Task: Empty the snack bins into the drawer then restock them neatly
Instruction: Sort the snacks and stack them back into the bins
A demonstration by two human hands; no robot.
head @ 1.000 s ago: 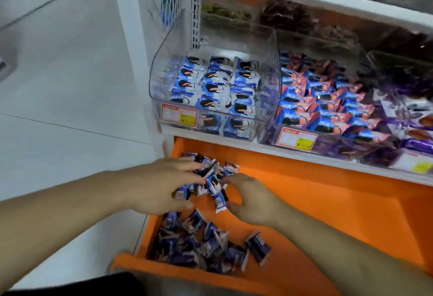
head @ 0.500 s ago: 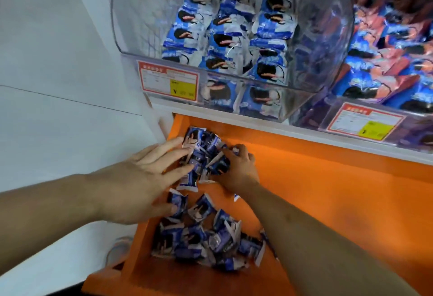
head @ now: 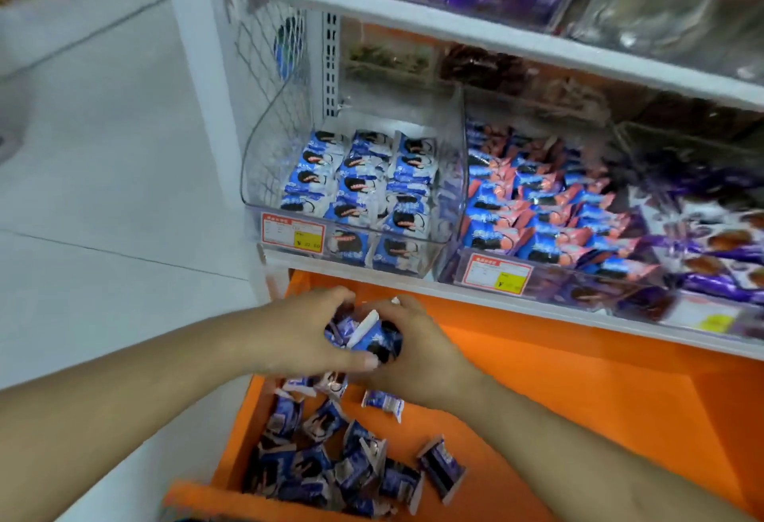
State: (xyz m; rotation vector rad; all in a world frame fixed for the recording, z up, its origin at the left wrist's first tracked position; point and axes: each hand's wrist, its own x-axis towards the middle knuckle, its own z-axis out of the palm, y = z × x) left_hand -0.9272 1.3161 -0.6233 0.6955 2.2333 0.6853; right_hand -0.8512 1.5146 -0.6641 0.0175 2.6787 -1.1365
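Both hands [head: 306,331] [head: 413,348] now clasp a gathered packet bunch [head: 364,335], lifted off the drawer [head: 578,418].

head view, downward, close over drawer [head: 578,397]

Two bare forearms entering from the lower edge, converging toward the centre. Left hand [head: 304,331] palm down, fingers curled inward, thumb extended along the underside toward the right. Right hand [head: 417,350] opposite it, back of hand up, fingers curled toward the left hand. Both grips cupped together around a shared cluster of small blue wrapped packets [head: 366,335], fingertips nearly meeting above it. Wrists roughly level, forearms bare to the frame edge.
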